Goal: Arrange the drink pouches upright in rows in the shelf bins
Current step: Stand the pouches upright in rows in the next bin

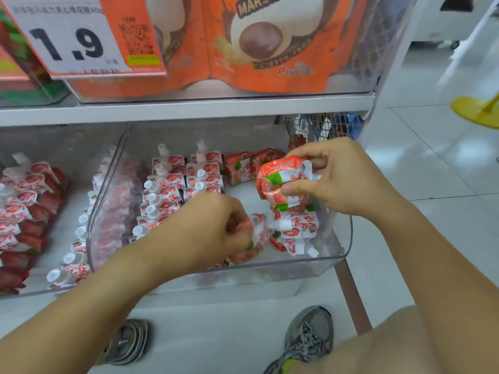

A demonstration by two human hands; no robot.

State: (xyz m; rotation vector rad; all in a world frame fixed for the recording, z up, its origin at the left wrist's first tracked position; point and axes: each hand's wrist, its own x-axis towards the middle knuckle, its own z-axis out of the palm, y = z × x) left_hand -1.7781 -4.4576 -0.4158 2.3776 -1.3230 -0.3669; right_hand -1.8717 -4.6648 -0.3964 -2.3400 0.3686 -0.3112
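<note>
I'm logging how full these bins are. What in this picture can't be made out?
Head view:
- Front of the upright rows: hidden by the left hand.
- Pouch in that hand: blurred, mostly covered.
- Left bin: cut off by the frame edge.
- Price tag small print: too blurred.

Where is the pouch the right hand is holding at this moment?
In the head view, the pouch is gripped by the right hand, above the right side of the clear bin, over loose pouches.
</note>
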